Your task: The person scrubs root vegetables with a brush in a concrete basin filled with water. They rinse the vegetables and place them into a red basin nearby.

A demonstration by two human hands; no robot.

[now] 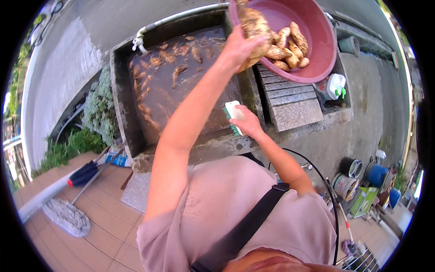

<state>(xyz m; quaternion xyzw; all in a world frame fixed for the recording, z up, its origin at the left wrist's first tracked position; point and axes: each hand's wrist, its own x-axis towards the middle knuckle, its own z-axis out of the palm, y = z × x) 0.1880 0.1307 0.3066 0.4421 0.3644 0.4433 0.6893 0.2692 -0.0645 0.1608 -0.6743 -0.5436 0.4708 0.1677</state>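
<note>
My left hand [243, 49] grips a large, pale-brown root tuber [255, 25], somewhat blurred, over the near-left rim of a pink plastic basin [321, 47]. Inside that basin lie several smaller tubers [292, 57], resembling sweet potatoes, with brown patches on their skins. In my right hand [250, 123] is a white scrub brush [232, 108] with green bristles, above the front right corner of a concrete sink [119, 88]. Murky brown water [204, 88] stands in the sink, and several muddy tubers [178, 73] show at its surface and along the left side.
A white tap [138, 42] juts over the sink's back left corner. Ridged stone slab [295, 107] lies below the basin, beside a white jug [336, 85] with green fittings. Mop [66, 217] and folded umbrella [83, 173] are at left; buckets [346, 185] stand at right.
</note>
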